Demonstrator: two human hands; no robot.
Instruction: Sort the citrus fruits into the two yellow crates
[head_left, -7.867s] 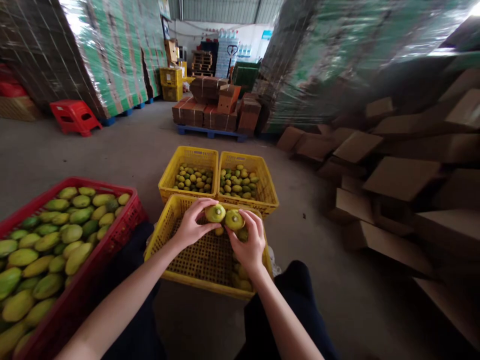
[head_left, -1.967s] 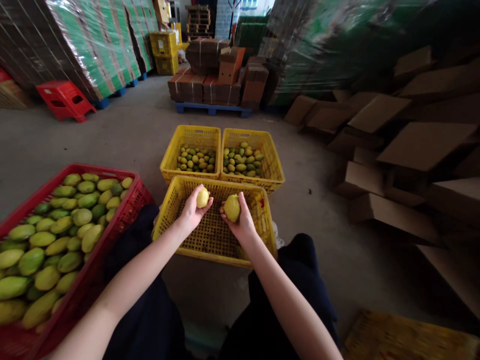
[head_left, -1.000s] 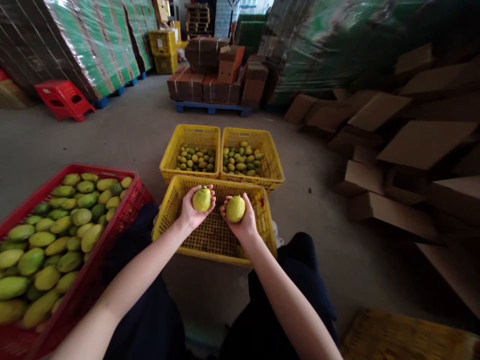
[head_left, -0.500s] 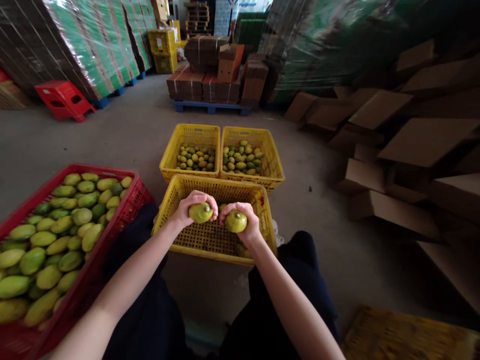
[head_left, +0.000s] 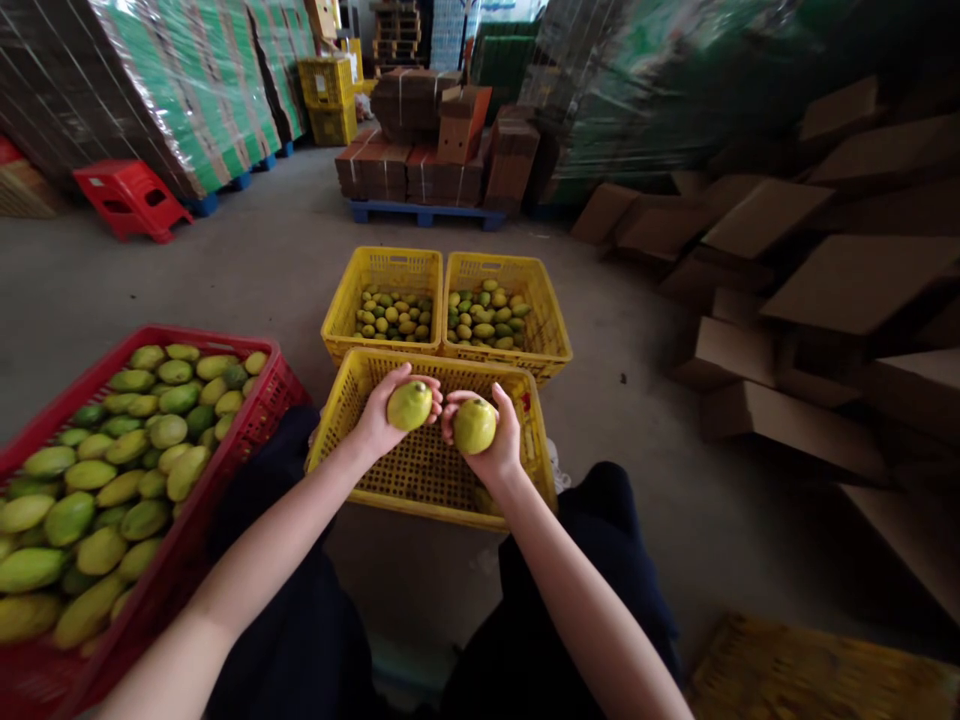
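the left hand (head_left: 384,414) is curled around a yellow-green fruit (head_left: 409,405) near the frame's centre; the right hand (head_left: 501,446) cups a second fruit (head_left: 474,427) just right of it. beneath them is a yellow crate (head_left: 409,478); farther out, a red crate (head_left: 282,384) of more fruit (head_left: 102,551) fills the lower left.

At the frame's centre, the left fruit (head_left: 409,405) and right fruit (head_left: 475,427) are yellow-green. The near crate (head_left: 405,480) is yellow, its base a grid of dark holes. At lower left, a red crate (head_left: 280,378) holds a fruit pile (head_left: 71,517) mottled from deep green to yellow. Upper left, a stool (head_left: 133,195) is red and a wrapped stack (head_left: 187,80) green with brown stripes. Boxes (head_left: 862,285) at right are brown; the floor (head_left: 247,280), grey.
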